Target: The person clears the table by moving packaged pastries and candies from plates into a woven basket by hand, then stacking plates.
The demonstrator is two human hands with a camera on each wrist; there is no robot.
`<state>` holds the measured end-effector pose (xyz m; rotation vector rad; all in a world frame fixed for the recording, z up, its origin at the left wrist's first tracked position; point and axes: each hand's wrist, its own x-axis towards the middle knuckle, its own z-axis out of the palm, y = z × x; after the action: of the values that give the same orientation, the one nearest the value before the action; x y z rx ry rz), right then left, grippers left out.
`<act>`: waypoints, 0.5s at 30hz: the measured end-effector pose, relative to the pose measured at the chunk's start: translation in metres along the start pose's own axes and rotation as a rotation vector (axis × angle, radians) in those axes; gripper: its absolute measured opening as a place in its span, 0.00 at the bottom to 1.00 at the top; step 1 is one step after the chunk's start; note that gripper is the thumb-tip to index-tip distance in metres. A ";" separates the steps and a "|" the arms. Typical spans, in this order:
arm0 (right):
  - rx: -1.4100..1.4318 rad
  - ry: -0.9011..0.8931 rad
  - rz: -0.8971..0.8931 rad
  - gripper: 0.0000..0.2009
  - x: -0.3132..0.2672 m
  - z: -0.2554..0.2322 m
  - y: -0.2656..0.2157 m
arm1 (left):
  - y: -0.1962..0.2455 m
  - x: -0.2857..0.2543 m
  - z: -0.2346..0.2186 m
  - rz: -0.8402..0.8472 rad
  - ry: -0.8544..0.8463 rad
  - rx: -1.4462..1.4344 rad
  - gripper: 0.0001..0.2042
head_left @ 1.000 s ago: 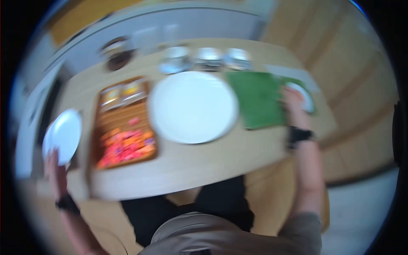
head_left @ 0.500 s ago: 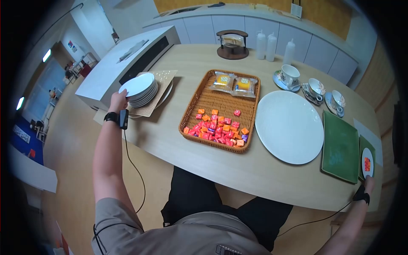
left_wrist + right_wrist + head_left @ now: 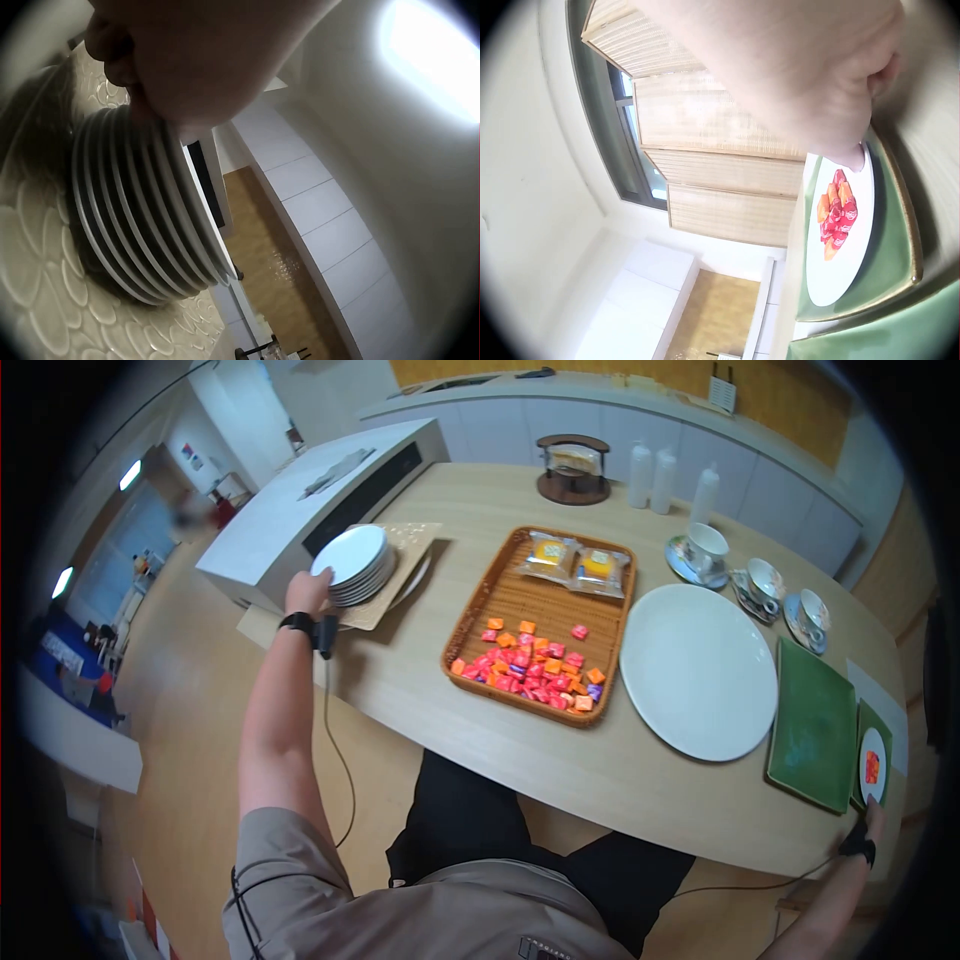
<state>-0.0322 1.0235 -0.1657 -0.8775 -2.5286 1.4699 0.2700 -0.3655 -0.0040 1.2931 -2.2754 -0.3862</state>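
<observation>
At the table's left, my left hand [image 3: 306,594] grips the near edge of the top plate in a stack of small white plates [image 3: 352,556]. In the left wrist view the curled fingers meet the rim of the stack [image 3: 135,210], which stands on a patterned square plate [image 3: 45,262]. Far right, my right hand [image 3: 874,822] pinches the near rim of a small white plate [image 3: 873,752] bearing red and orange wrapped sweets [image 3: 835,214]. That plate lies over a small green square plate [image 3: 896,255]; the right wrist view shows the thumb on its rim.
A wicker tray [image 3: 478,595] holds wrapped sweets and two packaged cakes. Right of it lie a large white plate [image 3: 698,672] and a green rectangular plate [image 3: 812,725]. Behind are cups on saucers [image 3: 706,548], white bottles [image 3: 662,482] and a round wooden stand [image 3: 573,487].
The head view has swung left since a second ago and sharpened. The left hand now grips the plate stack's rim; over the last half second both hands stay at their plates.
</observation>
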 end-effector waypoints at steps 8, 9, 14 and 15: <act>0.172 -0.392 -0.249 0.21 -0.146 0.297 -0.203 | 0.061 -0.116 0.022 0.175 0.062 -0.388 0.25; 0.123 -0.411 -0.299 0.21 -0.158 0.320 -0.217 | 0.079 -0.145 0.015 0.255 0.017 -0.422 0.24; -0.116 -0.415 -0.521 0.21 -0.180 0.373 -0.241 | 0.101 -0.232 0.020 0.346 -0.503 -0.715 0.09; -0.164 -0.403 -0.563 0.20 -0.178 0.376 -0.240 | 0.095 -0.242 0.036 0.455 -0.593 -0.870 0.08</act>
<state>-0.1190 0.5522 -0.1326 0.1589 -2.8557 1.3587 0.2864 -0.1093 -0.0565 0.2172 -2.2756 -1.5168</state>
